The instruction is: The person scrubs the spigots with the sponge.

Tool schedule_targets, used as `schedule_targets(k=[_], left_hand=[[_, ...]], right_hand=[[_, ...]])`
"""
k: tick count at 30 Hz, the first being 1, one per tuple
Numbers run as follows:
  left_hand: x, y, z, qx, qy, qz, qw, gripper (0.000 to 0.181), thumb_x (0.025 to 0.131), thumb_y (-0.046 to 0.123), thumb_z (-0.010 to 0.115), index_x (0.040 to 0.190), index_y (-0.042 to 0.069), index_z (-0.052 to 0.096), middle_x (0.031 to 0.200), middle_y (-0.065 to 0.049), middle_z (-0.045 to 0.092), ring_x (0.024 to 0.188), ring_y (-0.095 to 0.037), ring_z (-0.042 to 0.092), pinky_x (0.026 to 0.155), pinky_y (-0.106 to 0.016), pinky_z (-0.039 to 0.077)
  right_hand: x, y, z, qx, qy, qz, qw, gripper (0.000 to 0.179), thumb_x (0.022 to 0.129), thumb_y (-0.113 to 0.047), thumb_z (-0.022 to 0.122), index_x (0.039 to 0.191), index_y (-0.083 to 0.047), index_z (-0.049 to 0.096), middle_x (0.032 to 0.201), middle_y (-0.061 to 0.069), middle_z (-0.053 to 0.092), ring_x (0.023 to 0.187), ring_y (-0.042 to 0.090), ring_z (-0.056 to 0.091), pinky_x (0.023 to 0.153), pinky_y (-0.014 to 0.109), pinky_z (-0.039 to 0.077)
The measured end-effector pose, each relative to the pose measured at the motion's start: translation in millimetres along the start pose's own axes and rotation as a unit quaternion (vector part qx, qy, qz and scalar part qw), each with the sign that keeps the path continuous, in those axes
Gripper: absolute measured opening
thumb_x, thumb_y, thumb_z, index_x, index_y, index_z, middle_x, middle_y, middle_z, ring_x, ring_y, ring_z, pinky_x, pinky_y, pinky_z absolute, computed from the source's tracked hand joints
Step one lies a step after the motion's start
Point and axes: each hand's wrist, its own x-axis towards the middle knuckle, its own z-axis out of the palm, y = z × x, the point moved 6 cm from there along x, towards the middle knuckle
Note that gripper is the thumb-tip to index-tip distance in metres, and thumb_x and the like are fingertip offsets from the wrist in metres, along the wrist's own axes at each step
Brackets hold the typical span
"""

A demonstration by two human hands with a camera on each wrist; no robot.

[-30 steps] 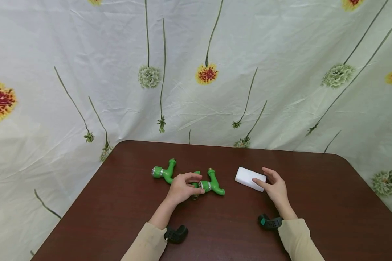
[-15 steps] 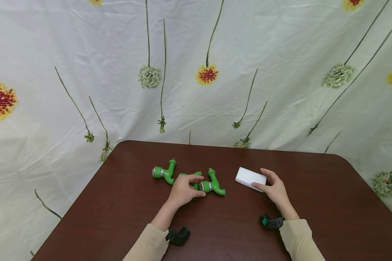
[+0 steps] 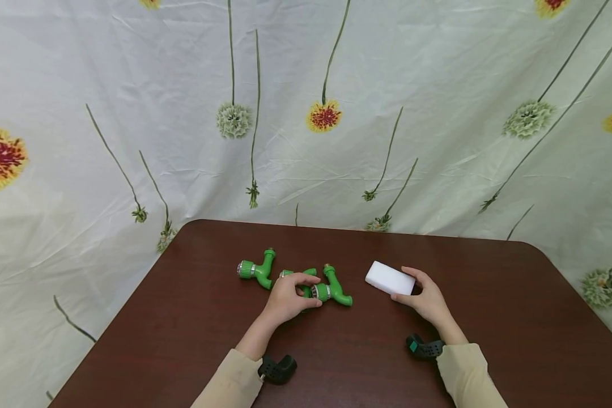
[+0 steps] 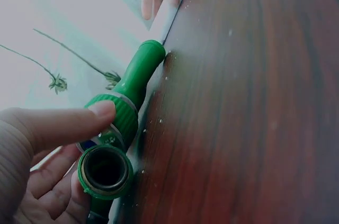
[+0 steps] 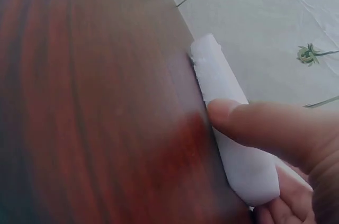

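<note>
Three green plastic taps lie on the table. My left hand (image 3: 285, 298) is at the right-hand tap (image 3: 340, 296), its thumb and fingers about the ribbed knob. The left wrist view shows the thumb pressed on that knob (image 4: 126, 121), fingers curled on the far side. Partly covered by this hand is the middle tap (image 3: 310, 272); its round open end (image 4: 127, 180) faces the left wrist camera. The third tap (image 3: 266, 268) lies farther left. My right hand (image 3: 428, 298) pinches the near right end of a white sponge block (image 3: 387, 277) between thumb and fingers.
The dark reddish-brown table (image 3: 357, 362) has rounded back corners. Behind it hangs a pale cloth (image 3: 438, 141) printed with flowers. Small white specks dot the wood near the taps in the left wrist view. Black bands (image 3: 278, 369) sit on both wrists.
My left hand has shifted slightly right around the tap's knob. My right thumb has moved from the sponge's top to its near edge, and the sponge has shifted slightly left.
</note>
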Motion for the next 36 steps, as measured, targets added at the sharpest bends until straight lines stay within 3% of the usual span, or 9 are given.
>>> schedule_targets(k=[7,15,22,29,32,36], left_hand=[[0.9,5.1,-3.7,-0.001,-0.007,0.03,0.9995,0.039,0.074,0.014,0.08,0.111,0.009,0.069,0.107,-0.003,0.066,0.09,-0.02,0.064,0.073,-0.028,0.053],[0.8,12.1,-8.8,-0.016,-0.026,-0.008,0.9995,0.045,0.076,0.01,0.078,0.118,0.004,0.064,0.11,-0.012,0.065,0.086,-0.024,0.067,0.068,-0.031,0.055],[0.7,15.2,-5.1,0.036,-0.043,-0.016,0.9983,0.039,0.076,0.01,0.077,0.113,0.004,0.066,0.108,-0.011,0.066,0.091,-0.024,0.065,0.071,-0.033,0.054],[0.9,17.1,-4.8,0.086,-0.017,0.016,0.996,0.036,0.079,0.015,0.076,0.113,0.007,0.066,0.099,-0.006,0.067,0.083,-0.021,0.065,0.07,-0.034,0.053],[2.0,14.8,-7.1,0.057,-0.003,0.011,0.9983,0.037,0.079,0.016,0.076,0.114,0.007,0.066,0.098,-0.005,0.067,0.079,-0.019,0.066,0.068,-0.032,0.054],[3.1,13.3,-10.9,-0.036,0.018,0.0,0.9992,0.038,0.078,0.011,0.076,0.114,0.004,0.065,0.103,-0.008,0.066,0.081,-0.022,0.068,0.066,-0.03,0.055]], right_hand=[[-1.2,-3,-1,-0.027,0.003,-0.001,0.9996,0.072,0.078,-0.025,0.078,0.137,-0.002,0.045,0.138,0.021,0.043,0.12,0.038,0.043,0.092,0.05,0.041],[-2.2,-11,-5,-0.017,0.012,0.0,0.9998,0.071,0.079,-0.029,0.077,0.137,-0.002,0.046,0.137,0.02,0.045,0.112,0.033,0.049,0.084,0.041,0.045],[-2.4,-20,-9,-0.019,0.028,-0.011,0.9994,0.068,0.079,-0.03,0.077,0.134,-0.002,0.049,0.133,0.02,0.049,0.107,0.031,0.052,0.08,0.038,0.046],[-4.1,-29,-11,0.003,0.051,-0.025,0.9984,0.06,0.08,-0.029,0.076,0.129,-0.004,0.054,0.127,0.017,0.053,0.097,0.027,0.053,0.071,0.028,0.048],[-4.9,-34,-12,0.021,0.054,-0.031,0.9978,0.058,0.081,-0.031,0.075,0.129,-0.004,0.054,0.126,0.017,0.054,0.095,0.027,0.053,0.069,0.025,0.049],[-5.9,-41,-13,0.03,0.055,-0.036,0.9973,0.056,0.083,-0.033,0.073,0.129,-0.006,0.055,0.127,0.016,0.053,0.095,0.026,0.053,0.069,0.025,0.049]])
